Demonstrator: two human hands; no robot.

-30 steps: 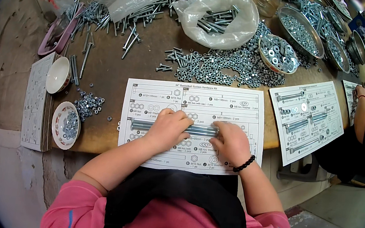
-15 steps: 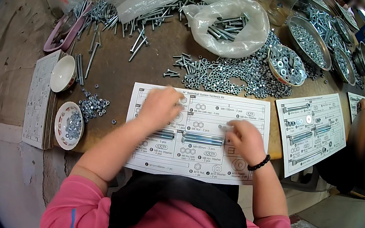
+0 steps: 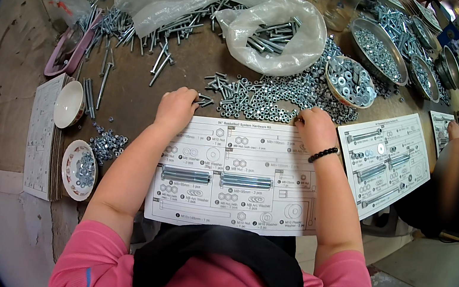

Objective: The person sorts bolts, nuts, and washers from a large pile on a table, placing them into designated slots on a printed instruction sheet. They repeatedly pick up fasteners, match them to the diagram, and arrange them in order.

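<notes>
My left hand (image 3: 177, 109) lies at the top left of a printed hardware sheet (image 3: 182, 215), its fingers curled beside small bolts (image 3: 205, 101) at the pile's edge. Whether it grips one is hidden. At the sheet's top right, my right hand (image 3: 316, 132), with a dark bead bracelet (image 3: 324, 154), has its fingertips drawn together at the heap of nuts (image 3: 257, 101). What lies between them does not show. Two rows of long bolts, one at the left (image 3: 186, 175) and one at the centre (image 3: 245, 183), rest on printed boxes of the sheet.
Clear plastic bags (image 3: 230, 41) and loose long bolts (image 3: 160, 66) lie farther back. A bowl of washers (image 3: 350, 81) and metal trays (image 3: 379, 50) stand right. Left are a white bowl (image 3: 70, 104), a patterned bowl (image 3: 70, 169) and stacked sheets (image 3: 41, 138). Another person's arm (image 3: 451, 154) is at the right.
Both hands have moved from above the sheet to its far edge, the left outward to the left, the right farther away. The long bolts on the sheet are now uncovered. The view has shifted slightly.
</notes>
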